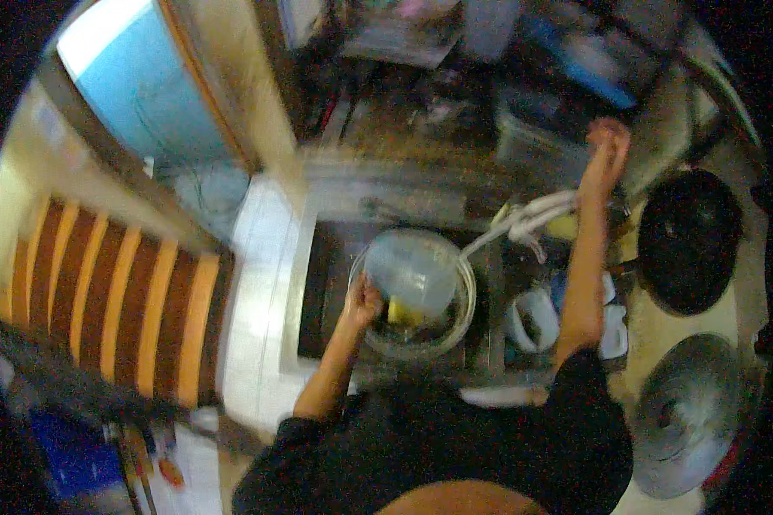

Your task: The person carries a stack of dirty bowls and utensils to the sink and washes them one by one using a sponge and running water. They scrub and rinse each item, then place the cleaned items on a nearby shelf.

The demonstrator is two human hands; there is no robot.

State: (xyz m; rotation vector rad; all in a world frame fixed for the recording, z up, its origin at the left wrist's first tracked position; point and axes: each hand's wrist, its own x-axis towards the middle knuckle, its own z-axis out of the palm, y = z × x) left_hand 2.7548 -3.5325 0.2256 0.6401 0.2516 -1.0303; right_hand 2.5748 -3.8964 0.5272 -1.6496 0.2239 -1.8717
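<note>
My left hand grips the near-left edge of a round bluish-grey lid or plate. That disc is tilted over a wide round pan or basin, with a small yellow piece, possibly a sponge, under its lower edge. My right hand is stretched far forward on the right, blurred, near a grey tub. Whether its fingers hold anything cannot be made out. Beneath the right forearm lies a pale, hose-like object, partly covered by the arm.
White dishes sit right of the basin. A black round pan and a large grey metal lid lie on the counter at far right. To the left are a white ledge and orange-brown slats.
</note>
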